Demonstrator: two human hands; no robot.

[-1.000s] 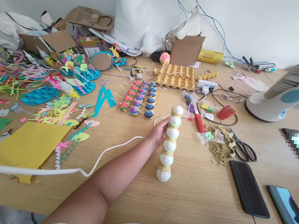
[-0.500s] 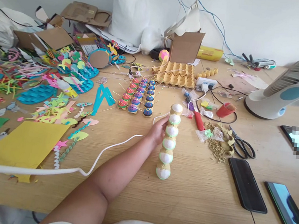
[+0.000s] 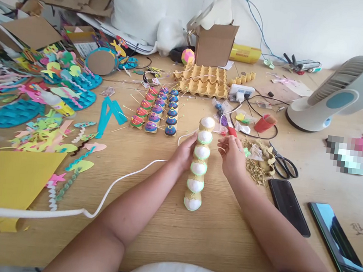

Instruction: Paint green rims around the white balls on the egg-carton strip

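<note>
A strip cut from an egg carton (image 3: 198, 168), its row of bumps painted white with light green rims, stands out lengthwise over the table. My left hand (image 3: 186, 152) is closed on its left side near the far end. Just right of the strip is my right hand (image 3: 231, 155), fingers loosely bent and apart, not touching it. Behind those fingers lies a red object (image 3: 232, 131), partly covered by the hand. Finished egg-carton caterpillars (image 3: 155, 111) in red, purple and blue, with stick feelers, lie farther back.
Scissors (image 3: 285, 163), two phones (image 3: 289, 206) and a white fan (image 3: 330, 96) are on the right. A white cable (image 3: 124, 177) crosses on the left, by yellow sheets (image 3: 16, 178) and paper cut-outs (image 3: 47, 134). Egg trays (image 3: 204, 79) lie at the back.
My right hand has come in from the right, beside the strip. My left hand keeps its hold on the strip. The view has shifted somewhat to the right.
</note>
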